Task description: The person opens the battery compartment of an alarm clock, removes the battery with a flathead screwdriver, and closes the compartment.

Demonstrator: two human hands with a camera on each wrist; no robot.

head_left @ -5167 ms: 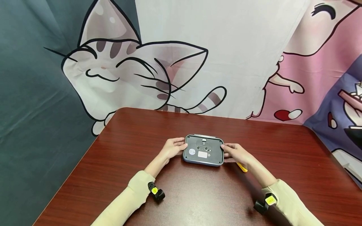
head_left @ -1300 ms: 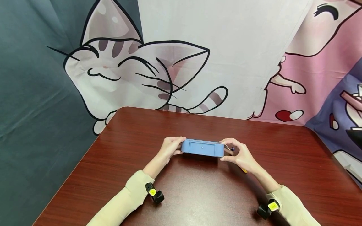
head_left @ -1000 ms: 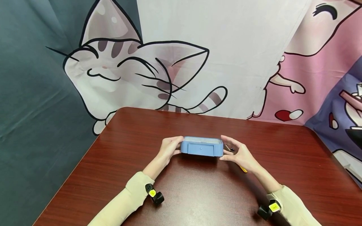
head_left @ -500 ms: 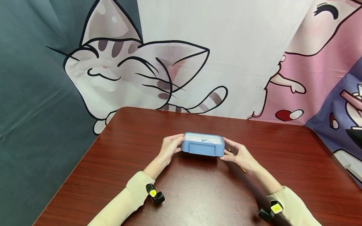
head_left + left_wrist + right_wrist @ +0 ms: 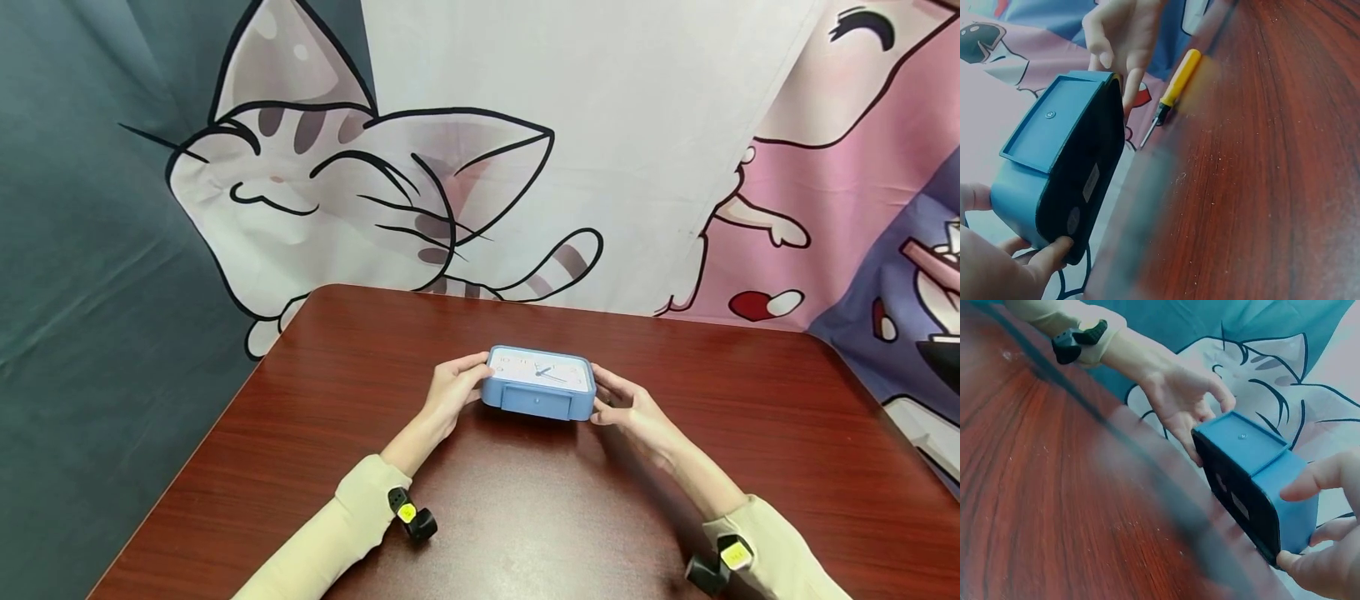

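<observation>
A blue rectangular alarm clock (image 5: 542,371) is held between both hands, white dial tilted up toward the head camera. Its blue bottom side, with a recessed panel, faces me. My left hand (image 5: 450,390) grips the left end, thumb at the dial's edge. At the right end, my right hand (image 5: 633,408) holds the clock between thumb and fingers. The dark back with its pale label (image 5: 1091,182) shows in the left wrist view. A yellow-handled screwdriver (image 5: 1180,81) lies on the table near the right hand; in the head view it is hidden.
The reddish-brown wooden table (image 5: 360,333) spreads beneath the hands. A printed cartoon curtain (image 5: 637,150) hangs behind its far edge. Both wrists carry small black cameras (image 5: 422,523).
Several seconds ago the clock's dark back faced up. It has since been turned over, and over the last second the white dial has tilted up into view. Both hands stay at its ends.
</observation>
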